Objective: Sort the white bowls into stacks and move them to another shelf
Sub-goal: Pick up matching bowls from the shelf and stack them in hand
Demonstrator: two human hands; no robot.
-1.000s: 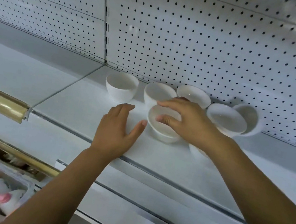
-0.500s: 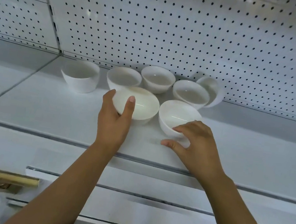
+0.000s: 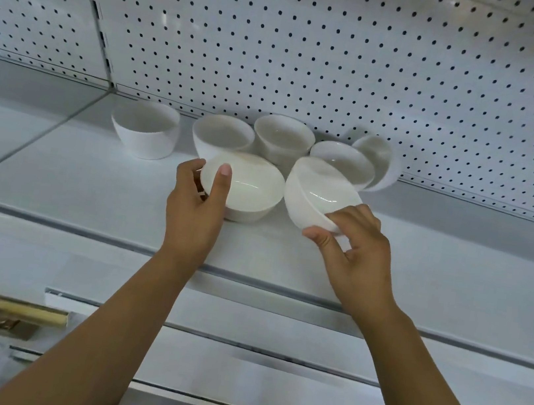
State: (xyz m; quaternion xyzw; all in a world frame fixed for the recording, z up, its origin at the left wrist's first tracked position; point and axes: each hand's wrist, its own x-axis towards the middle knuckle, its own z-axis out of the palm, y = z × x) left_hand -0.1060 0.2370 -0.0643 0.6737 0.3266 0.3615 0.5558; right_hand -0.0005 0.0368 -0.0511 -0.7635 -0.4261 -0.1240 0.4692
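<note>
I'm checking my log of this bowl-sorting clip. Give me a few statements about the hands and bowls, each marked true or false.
1. The left hand grips the front left bowl at its rim. True.
2. The front right bowl sits flat on the shelf. False: the right hand holds it tilted.
3. The bowls are gathered in one stack. False: no stack shows; they stand side by side.
4. A rear bowl leans on edge against the pegboard. True.
</note>
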